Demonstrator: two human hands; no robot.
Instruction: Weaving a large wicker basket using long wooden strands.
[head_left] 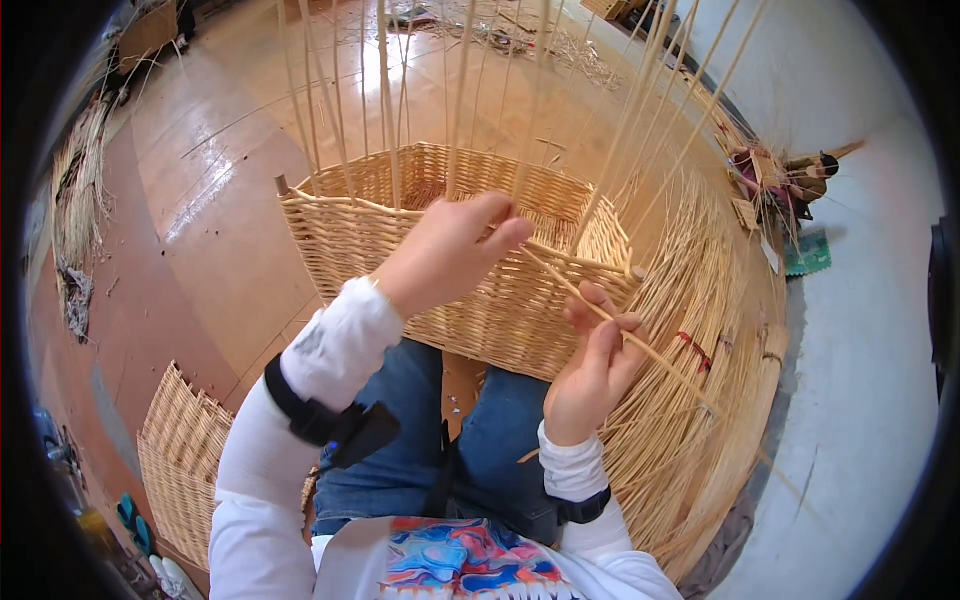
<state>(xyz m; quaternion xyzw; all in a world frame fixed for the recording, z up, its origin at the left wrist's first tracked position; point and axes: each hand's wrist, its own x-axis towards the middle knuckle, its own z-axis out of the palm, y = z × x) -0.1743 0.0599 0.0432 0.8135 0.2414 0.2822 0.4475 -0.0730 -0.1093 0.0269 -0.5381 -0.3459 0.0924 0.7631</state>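
Head view: panel (190, 435) lower left of basket (470, 315), which sits above the legs (505, 410). Left hand (450, 250) at basket's near side, fingers curled in; can't tell what they grip. Right hand (595, 380) at basket's near right, fingers half-curled, pinching cane (665, 364). Reeds (690, 290) right of basket.

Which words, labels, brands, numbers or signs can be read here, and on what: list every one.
None can be read.
Green packet by the wall: any markings are too small and blurred to read.
Shirt print: swirls of blue, red and white; no readable words.
Dark wrist device: no lettering can be made out.
Woven basket: no lettering shows.
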